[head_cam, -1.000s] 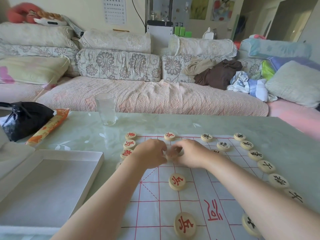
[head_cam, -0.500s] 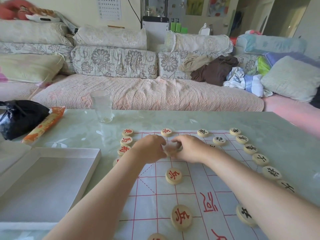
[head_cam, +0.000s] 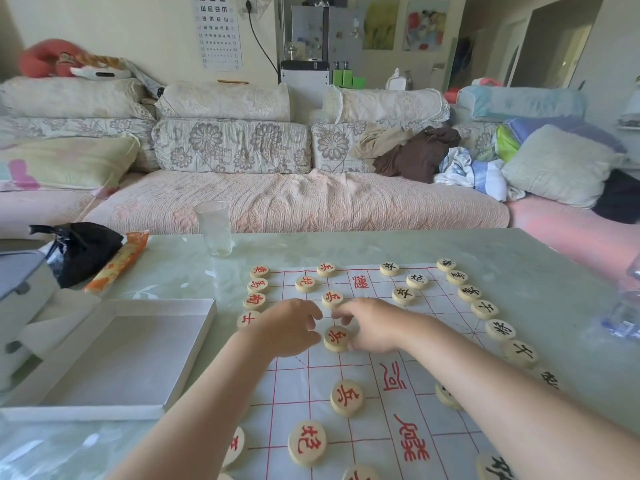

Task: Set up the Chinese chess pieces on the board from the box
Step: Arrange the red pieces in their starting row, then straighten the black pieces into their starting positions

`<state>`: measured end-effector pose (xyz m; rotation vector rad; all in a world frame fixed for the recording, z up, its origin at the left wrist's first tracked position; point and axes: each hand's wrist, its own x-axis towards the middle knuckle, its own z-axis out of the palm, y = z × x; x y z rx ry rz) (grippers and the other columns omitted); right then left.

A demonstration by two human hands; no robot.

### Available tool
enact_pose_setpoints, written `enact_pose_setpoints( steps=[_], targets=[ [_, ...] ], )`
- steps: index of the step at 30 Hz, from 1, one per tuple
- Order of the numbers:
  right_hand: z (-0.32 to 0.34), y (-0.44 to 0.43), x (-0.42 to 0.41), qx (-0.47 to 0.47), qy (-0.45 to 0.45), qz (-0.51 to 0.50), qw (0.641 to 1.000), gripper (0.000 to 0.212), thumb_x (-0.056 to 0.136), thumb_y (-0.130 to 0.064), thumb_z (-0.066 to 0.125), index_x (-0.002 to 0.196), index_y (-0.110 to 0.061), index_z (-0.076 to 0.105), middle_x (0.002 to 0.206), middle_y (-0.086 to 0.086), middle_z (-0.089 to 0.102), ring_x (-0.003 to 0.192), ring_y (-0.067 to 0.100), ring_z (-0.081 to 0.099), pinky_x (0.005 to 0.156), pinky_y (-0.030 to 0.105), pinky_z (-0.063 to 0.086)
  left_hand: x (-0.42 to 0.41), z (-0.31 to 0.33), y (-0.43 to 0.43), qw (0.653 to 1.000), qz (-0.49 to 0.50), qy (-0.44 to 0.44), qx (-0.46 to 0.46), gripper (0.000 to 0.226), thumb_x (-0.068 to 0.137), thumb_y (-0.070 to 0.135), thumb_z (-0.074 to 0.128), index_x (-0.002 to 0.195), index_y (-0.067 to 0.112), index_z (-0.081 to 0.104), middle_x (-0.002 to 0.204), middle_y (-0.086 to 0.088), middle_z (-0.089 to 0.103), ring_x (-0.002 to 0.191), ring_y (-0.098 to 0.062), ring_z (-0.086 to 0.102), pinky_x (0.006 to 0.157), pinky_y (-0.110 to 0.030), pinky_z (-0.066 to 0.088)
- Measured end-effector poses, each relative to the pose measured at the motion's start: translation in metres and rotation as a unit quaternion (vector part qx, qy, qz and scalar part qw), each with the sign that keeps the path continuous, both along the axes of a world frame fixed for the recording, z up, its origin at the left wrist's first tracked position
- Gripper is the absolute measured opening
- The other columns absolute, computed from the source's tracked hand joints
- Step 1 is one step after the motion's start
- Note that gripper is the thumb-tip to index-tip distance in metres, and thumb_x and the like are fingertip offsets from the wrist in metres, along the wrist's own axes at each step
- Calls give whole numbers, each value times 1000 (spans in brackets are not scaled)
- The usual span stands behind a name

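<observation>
The white cloth board (head_cam: 298,386) with its red grid lies on the green table. My left hand (head_cam: 291,327) and my right hand (head_cam: 375,329) meet over a red soldier piece (head_cam: 336,338). My right thumb and forefinger pinch its right edge. My left hand's loosely curled fingers touch its left edge. Another red soldier (head_cam: 332,298) lies free just beyond my fingertips. Several red pieces (head_cam: 254,300) line the board's left edge, and several black pieces (head_cam: 485,309) line its right edge. The white box (head_cam: 121,355) at left holds nothing.
A drinking glass (head_cam: 213,228) stands beyond the board. A black bag (head_cam: 83,251) and an orange packet (head_cam: 117,263) lie at the far left. A clear plastic bottle (head_cam: 627,306) stands at the right edge. More pieces (head_cam: 307,443) lie near me.
Both hands let go of the farther red soldier and drew back to the nearer one. The camera tilted up a little.
</observation>
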<state>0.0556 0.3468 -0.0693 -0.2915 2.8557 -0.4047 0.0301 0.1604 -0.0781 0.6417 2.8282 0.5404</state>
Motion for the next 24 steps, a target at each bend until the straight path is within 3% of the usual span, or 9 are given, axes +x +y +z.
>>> enact_pose_setpoints(
  steps=[7, 13, 20, 24],
  targets=[
    [-13, -3, 14, -14, 37, -3, 999, 37, 88, -29, 63, 125, -27, 60, 123, -1, 50, 115, 22, 53, 95, 39, 46, 26, -22, 2, 999, 6, 23, 36, 43, 86, 25, 63, 128, 24, 58, 120, 3, 58, 108, -18, 52, 90, -29, 45],
    [-15, -1, 14, -29, 41, -16, 999, 36, 85, -42, 69, 119, -30, 64, 106, -9, 50, 107, 16, 55, 91, 34, 48, 24, -29, 3, 998, 12, 49, 44, 39, 85, 29, 65, 123, 23, 61, 115, 2, 59, 104, -19, 51, 88, -29, 44],
    [-14, 0, 12, -30, 33, -22, 999, 33, 81, -42, 71, 111, -30, 67, 110, -8, 60, 102, 15, 58, 90, 36, 51, 18, -31, 9, 997, 30, 51, 57, 40, 82, 39, 68, 121, 30, 63, 103, 9, 58, 101, -14, 50, 84, -30, 47],
    [-14, -1, 12, -24, 31, -20, 999, 30, 83, -40, 71, 110, -27, 68, 109, -5, 61, 102, 17, 59, 90, 38, 51, 15, -32, 12, 997, 37, 49, 47, 40, 82, 43, 68, 120, 30, 63, 110, 6, 60, 107, -15, 51, 87, -33, 48]
  ],
)
